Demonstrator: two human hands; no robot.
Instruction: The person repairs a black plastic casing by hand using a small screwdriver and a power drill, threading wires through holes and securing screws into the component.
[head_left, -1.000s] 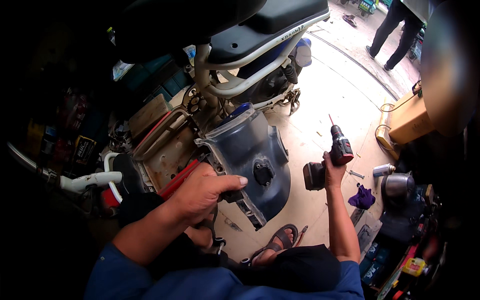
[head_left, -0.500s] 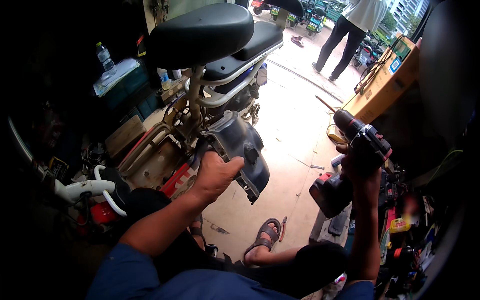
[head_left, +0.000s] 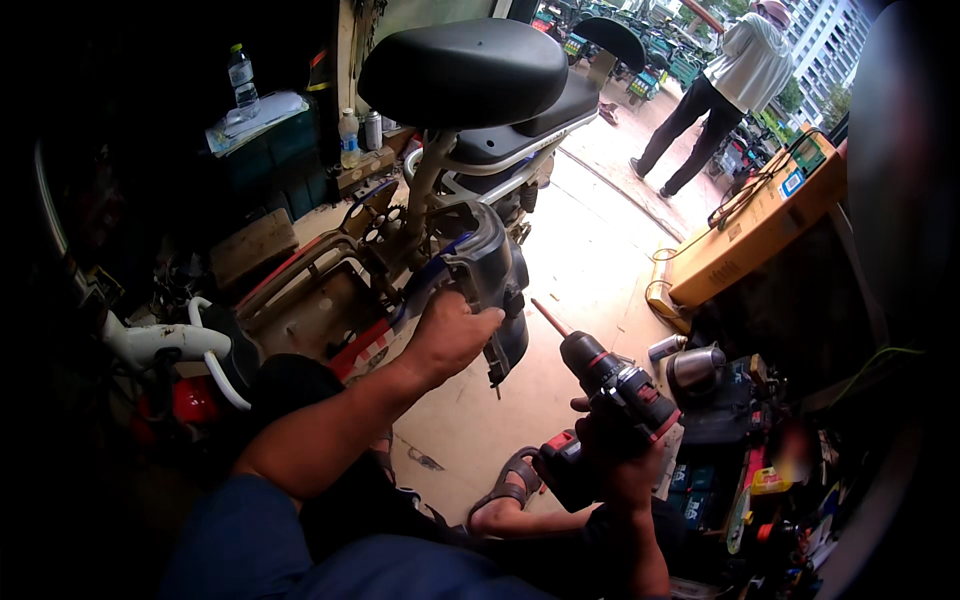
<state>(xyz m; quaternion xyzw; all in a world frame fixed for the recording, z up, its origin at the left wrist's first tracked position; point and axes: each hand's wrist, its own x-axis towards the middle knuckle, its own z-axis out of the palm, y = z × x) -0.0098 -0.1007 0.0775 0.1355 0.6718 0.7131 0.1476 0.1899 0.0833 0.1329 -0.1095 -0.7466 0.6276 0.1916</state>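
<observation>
A curved black plastic cover (head_left: 490, 262) hangs in the air beside the electric scooter's frame, with my left hand (head_left: 455, 335) closed on its near edge, thumb along the rim. My right hand (head_left: 620, 440) grips a cordless drill (head_left: 622, 388) by its handle. The drill's long bit (head_left: 550, 318) points up and left toward the cover, a short gap away from it. Behind the cover stands the scooter with its black seat (head_left: 465, 72) and pale tube frame. Its opened floor tray (head_left: 318, 305) lies exposed to the left of the cover.
A tall cardboard box (head_left: 755, 230) leans at the right by the doorway. Tools and a metal cup (head_left: 697, 370) crowd the right side. A water bottle (head_left: 242, 78) stands on papers at the left. Outside, a person (head_left: 735, 90) stands with their back turned.
The drill has moved left and down, closer to the cover. My left hand has turned the cover so it shows narrower. The view has shifted a little.
</observation>
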